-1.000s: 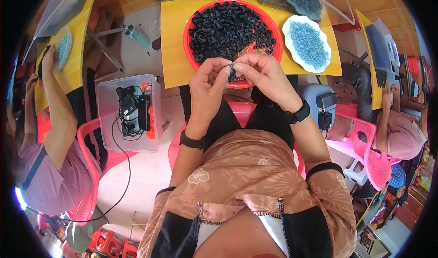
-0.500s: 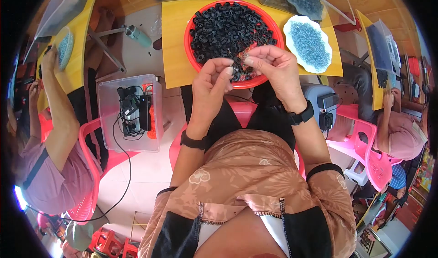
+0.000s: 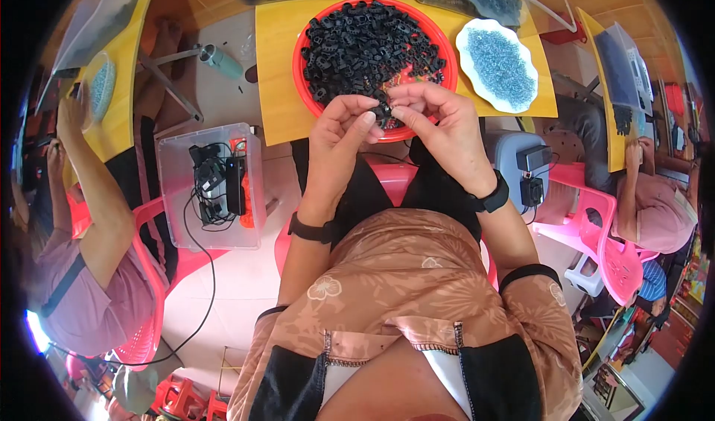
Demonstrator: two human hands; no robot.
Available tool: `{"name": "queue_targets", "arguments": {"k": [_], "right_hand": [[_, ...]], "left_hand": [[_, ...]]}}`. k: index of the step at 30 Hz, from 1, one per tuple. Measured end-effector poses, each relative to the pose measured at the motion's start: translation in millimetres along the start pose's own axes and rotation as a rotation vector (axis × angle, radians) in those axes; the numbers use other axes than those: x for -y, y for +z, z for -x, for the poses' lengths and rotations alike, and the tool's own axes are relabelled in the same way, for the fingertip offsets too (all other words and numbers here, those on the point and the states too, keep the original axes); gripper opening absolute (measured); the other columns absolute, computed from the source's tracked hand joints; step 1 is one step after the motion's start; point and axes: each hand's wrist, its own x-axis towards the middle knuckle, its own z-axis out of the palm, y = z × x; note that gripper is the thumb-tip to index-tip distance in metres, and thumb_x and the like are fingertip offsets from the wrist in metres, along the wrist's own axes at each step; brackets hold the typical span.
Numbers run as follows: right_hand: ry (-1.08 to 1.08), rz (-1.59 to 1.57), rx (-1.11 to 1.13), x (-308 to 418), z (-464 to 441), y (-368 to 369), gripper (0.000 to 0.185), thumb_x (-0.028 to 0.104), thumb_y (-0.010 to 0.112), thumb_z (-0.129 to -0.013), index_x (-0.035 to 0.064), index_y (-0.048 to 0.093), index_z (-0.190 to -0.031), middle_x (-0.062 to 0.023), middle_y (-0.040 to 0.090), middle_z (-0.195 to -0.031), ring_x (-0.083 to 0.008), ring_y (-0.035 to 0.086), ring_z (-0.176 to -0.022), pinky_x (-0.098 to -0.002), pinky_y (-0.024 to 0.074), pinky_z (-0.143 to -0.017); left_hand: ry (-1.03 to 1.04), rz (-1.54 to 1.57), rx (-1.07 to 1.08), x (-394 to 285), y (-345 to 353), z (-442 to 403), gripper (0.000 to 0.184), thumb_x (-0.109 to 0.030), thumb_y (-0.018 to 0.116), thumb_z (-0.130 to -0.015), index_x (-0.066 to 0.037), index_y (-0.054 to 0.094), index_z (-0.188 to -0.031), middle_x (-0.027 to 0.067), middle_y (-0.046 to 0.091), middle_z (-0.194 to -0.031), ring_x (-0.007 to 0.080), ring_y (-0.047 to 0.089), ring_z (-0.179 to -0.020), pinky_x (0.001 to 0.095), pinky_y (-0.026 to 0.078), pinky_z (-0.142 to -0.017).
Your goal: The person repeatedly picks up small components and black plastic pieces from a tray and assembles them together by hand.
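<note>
My left hand [image 3: 337,141] pinches a small black plastic piece [image 3: 383,114] between thumb and fingertips, over the near rim of a red basin [image 3: 299,71]. Closed in a pinch at the same piece is my right hand [image 3: 454,127]; its fingertips hide whatever tiny thing they may hold. A heap of similar black plastic pieces [image 3: 365,45] fills most of the basin, and red bottom shows at its right side. To the right of the basin lies a white scalloped plate [image 3: 463,42] with many small clear bluish pieces [image 3: 497,67].
The basin and plate stand on a yellow table [image 3: 277,78]. Clear bins [image 3: 477,0] line its far side. A clear box [image 3: 175,220] with cables is at lower left. People sit left and right; one's arm [image 3: 104,190] reaches to another yellow table [image 3: 123,127].
My hands have come closer together, and the right fingertips now meet the black piece in my left hand. The view has shifted slightly.
</note>
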Motion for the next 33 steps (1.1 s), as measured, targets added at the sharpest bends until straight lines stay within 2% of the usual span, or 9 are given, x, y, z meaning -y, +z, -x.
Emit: {"name": "queue_targets", "arguments": {"k": [7,13,19,22,25,26,29,30,33], "right_hand": [[0.013,0.063,0.054,2.1,2.0,-2.0,0.027,-0.001,0.066,-0.079,0.0,0.062,-0.106,-0.005,0.067,-0.084,-0.0092,0.062,-0.076,-0.0223,0.0491,-0.069],[0.168,-0.204,0.193,6.7,3.2,-14.1,0.029,0.001,0.07,-0.077,0.001,0.062,-0.105,-0.002,0.065,-0.082,-0.0048,0.059,-0.074,-0.0197,0.048,-0.068],[0.199,-0.228,0.29,2.2,6.5,-20.0,0.027,0.003,0.071,-0.077,0.0027,0.063,-0.103,0.0007,0.063,-0.078,-0.0036,0.057,-0.071,-0.0186,0.0468,-0.065],[0.229,-0.146,0.254,7.3,1.1,-24.3,0.019,0.006,0.07,-0.079,0.0021,0.065,-0.097,-0.0003,0.064,-0.079,-0.0044,0.058,-0.07,-0.0196,0.0469,-0.063],[0.029,0.064,0.128,6.1,-20.0,-32.7,0.013,0.01,0.069,-0.081,0.0002,0.067,-0.089,-0.0009,0.066,-0.079,-0.0044,0.058,-0.069,-0.0207,0.0465,-0.06],[-0.017,0.185,0.074,-2.0,-29.2,-38.1,0.01,0.01,0.068,-0.08,0.001,0.067,-0.084,-0.0057,0.068,-0.075,-0.0122,0.063,-0.066,-0.0267,0.0484,-0.059],[-0.175,0.786,0.036,-4.6,-52.0,-53.7,0.009,0.008,0.067,-0.076,0.0038,0.067,-0.083,-0.0112,0.067,-0.072,-0.0245,0.065,-0.066,-0.0338,0.05,-0.062],[-0.156,0.816,0.022,-7.6,-56.8,-55.3,0.01,0.009,0.066,-0.072,0.0062,0.068,-0.082,-0.0143,0.065,-0.072,-0.0323,0.063,-0.071,-0.0396,0.0499,-0.065],[-0.14,0.853,0.118,-12.9,-67.2,-55.7,0.011,0.011,0.067,-0.072,0.0062,0.068,-0.082,-0.0145,0.065,-0.074,-0.0318,0.063,-0.072,-0.0408,0.0498,-0.065]], "left_hand": [[-0.003,0.008,0.014,0.2,-0.2,0.7,0.016,-0.005,0.057,-0.089,-0.003,0.058,-0.105,0.0014,0.062,-0.086,0.0058,0.057,-0.073,0.0186,0.046,-0.066],[-0.112,0.039,0.179,-8.4,-4.3,2.7,0.012,-0.004,0.058,-0.088,-0.003,0.06,-0.1,0.0012,0.061,-0.078,0.0067,0.057,-0.069,0.0196,0.047,-0.063],[-0.151,0.106,0.29,-11.0,-5.5,3.6,0.012,-0.005,0.059,-0.088,-0.003,0.06,-0.099,0.0021,0.061,-0.078,0.0077,0.057,-0.066,0.02,0.046,-0.06],[-0.094,0.168,0.232,-5.8,-4.8,2.2,0.012,-0.006,0.058,-0.088,-0.003,0.06,-0.1,0.0025,0.062,-0.078,0.0075,0.057,-0.065,0.0198,0.045,-0.059],[-0.101,0.166,0.048,-0.8,-7.3,-1.6,0.012,-0.006,0.058,-0.089,-0.003,0.06,-0.101,0.0032,0.062,-0.078,0.0072,0.057,-0.065,0.0192,0.045,-0.059],[-0.094,0.166,0.0,-2.6,-6.5,-2.5,0.013,-0.008,0.057,-0.09,-0.002,0.059,-0.102,0.0032,0.062,-0.078,0.0068,0.057,-0.065,0.0184,0.044,-0.059],[-0.055,0.168,-0.053,-1.0,-12.8,-4.1,0.013,-0.008,0.057,-0.091,-0.001,0.059,-0.102,0.0032,0.062,-0.079,0.0065,0.057,-0.065,0.0176,0.043,-0.059],[-0.058,0.173,-0.059,-1.1,-12.3,-4.0,0.014,-0.008,0.056,-0.091,-0.001,0.059,-0.102,0.0032,0.062,-0.079,0.0063,0.057,-0.065,0.0175,0.043,-0.058],[-0.063,0.184,-0.065,-1.1,-12.1,-4.1,0.014,-0.008,0.056,-0.091,-0.001,0.059,-0.103,0.0031,0.062,-0.079,0.0059,0.057,-0.065,0.0173,0.043,-0.058]]}}
